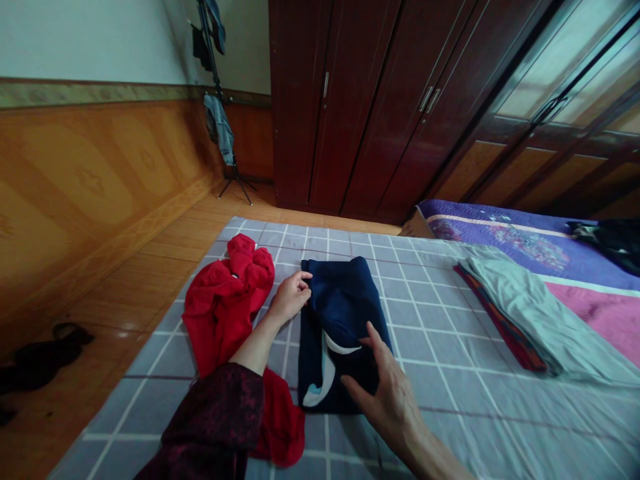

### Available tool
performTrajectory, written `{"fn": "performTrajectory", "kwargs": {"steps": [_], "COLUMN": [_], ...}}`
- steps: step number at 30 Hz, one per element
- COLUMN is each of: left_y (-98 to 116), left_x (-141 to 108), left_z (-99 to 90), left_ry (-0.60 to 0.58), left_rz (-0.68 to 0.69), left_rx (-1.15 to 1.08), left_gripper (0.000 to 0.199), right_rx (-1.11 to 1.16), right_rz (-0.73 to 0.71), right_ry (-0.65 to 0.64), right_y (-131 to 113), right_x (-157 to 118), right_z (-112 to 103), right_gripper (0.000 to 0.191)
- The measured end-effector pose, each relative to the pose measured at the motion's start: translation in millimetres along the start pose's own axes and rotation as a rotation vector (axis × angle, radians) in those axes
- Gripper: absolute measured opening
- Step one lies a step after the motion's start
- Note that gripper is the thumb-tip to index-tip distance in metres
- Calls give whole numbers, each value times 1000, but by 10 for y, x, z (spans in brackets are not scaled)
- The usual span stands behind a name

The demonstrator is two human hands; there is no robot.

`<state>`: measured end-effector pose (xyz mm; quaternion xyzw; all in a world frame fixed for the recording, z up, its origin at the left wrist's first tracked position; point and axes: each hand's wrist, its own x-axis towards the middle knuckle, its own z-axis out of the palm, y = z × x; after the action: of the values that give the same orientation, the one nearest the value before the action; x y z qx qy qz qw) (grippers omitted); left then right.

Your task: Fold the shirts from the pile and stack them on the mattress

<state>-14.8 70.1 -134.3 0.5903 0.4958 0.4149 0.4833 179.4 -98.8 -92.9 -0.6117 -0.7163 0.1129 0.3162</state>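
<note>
A folded navy garment (340,287) with white and pale-blue trim lies on the bed before me, its upper part doubled over the lower. My left hand (290,297) is at its left edge, fingers curled in on the cloth; the thumb is mostly hidden. Over the lower right side of the garment is my right hand (387,380), thumb and fingers spread apart. Its fingertips are close to the folded edge; whether they touch it I cannot tell. A crumpled red garment (220,300) lies to the left, partly under my left sleeve.
The bed has a grey checked sheet (430,320). At right lies a stack of folded clothes with a pale-green garment (530,307) on top. Beyond are a purple-and-pink bedspread (480,223), a dark-red wardrobe (350,133) and a coat stand (215,73). Dark items (45,360) lie on the floor.
</note>
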Motion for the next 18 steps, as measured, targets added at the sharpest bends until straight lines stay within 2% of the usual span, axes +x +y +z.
{"fn": "performTrajectory", "kwargs": {"steps": [3,6,10,13,15,18], "left_y": [13,17,29,40,46,50], "left_x": [-5,-5,-4,-7,-10,-12], "left_z": [-13,-18,-24,-27,-28,-30], "left_ry": [6,6,13,19,19,14], "left_rz": [-1,7,14,14,12,8], "left_rx": [-18,-30,-28,-14,-4,10], "left_gripper": [41,39,36,35,34,34], "right_rx": [125,165,84,65,61,7], "right_rz": [128,152,31,-156,-255,-228], "right_ry": [70,104,118,80,49,41], "right_y": [-31,-81,-130,-188,-230,-255], "right_x": [-72,-93,-90,-133,-171,-190], "right_z": [110,193,187,108,78,113], "right_gripper": [83,81,73,58,56,64]}}
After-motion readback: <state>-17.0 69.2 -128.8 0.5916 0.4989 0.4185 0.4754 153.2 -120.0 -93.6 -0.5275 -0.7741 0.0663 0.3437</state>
